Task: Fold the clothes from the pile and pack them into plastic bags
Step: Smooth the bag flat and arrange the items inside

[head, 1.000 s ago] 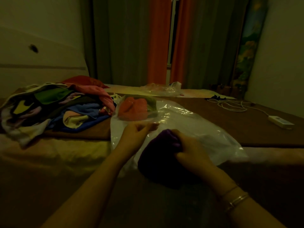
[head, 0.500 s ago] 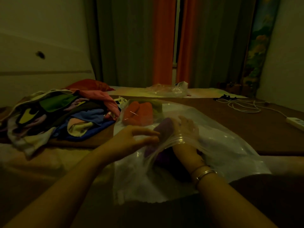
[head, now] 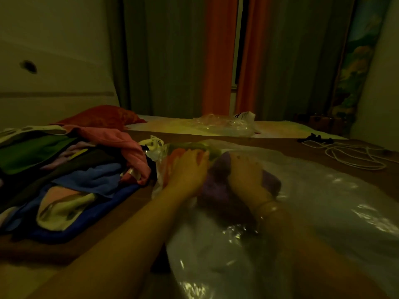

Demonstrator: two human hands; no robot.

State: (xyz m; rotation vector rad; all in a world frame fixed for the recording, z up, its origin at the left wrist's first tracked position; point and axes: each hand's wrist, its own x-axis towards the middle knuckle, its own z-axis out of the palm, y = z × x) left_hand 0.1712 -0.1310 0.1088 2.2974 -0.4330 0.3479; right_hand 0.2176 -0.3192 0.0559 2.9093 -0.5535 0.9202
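Seemingly deep inside the clear plastic bag [head: 323, 201], the right hand [head: 246, 175] curls its fingers over the folded purple garment [head: 218, 190], which lies in the bag on the bed. Beside it the left hand [head: 190, 169] rests on the plastic over an orange garment [head: 176, 154], fingers loosely bent, their grip unclear; the clothes pile [head: 71, 169] sits left.

bare forearms, thin bangles [head: 268, 205] on rt wrist
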